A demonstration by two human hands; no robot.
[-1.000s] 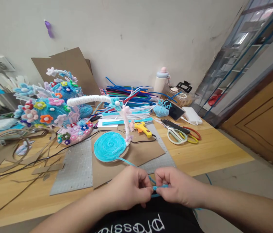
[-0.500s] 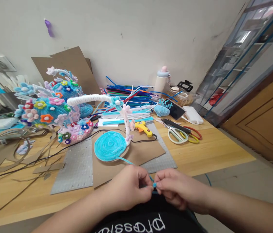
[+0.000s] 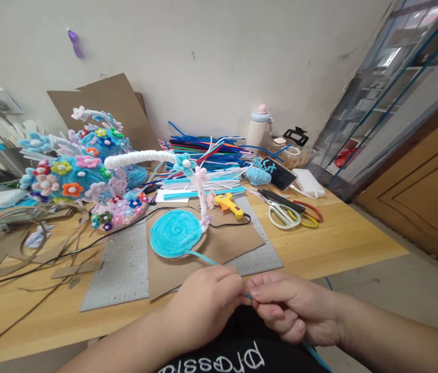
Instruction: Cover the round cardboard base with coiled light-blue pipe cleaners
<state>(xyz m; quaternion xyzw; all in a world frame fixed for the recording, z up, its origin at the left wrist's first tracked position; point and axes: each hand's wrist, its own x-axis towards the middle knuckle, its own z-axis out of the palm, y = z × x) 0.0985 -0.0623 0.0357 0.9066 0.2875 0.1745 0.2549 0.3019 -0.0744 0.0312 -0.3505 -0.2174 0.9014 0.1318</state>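
On the wooden table (image 3: pixel 343 243) lie 1 grey mat (image 3: pixel 119 274), pale-handled scissors (image 3: pixel 277 207) and a white block (image 3: pixel 309 183).

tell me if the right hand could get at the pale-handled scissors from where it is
Probably yes: the pale-handled scissors lie on the tabletop beyond the right hand, handle end toward it, with nothing seen standing between. It would likely first have to let go of the blue strip.

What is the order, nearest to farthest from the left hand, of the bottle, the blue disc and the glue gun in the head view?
From the left hand:
1. Blue disc: ahead, slightly left.
2. Glue gun: farther back, to the right.
3. Bottle: farthest back, further right.
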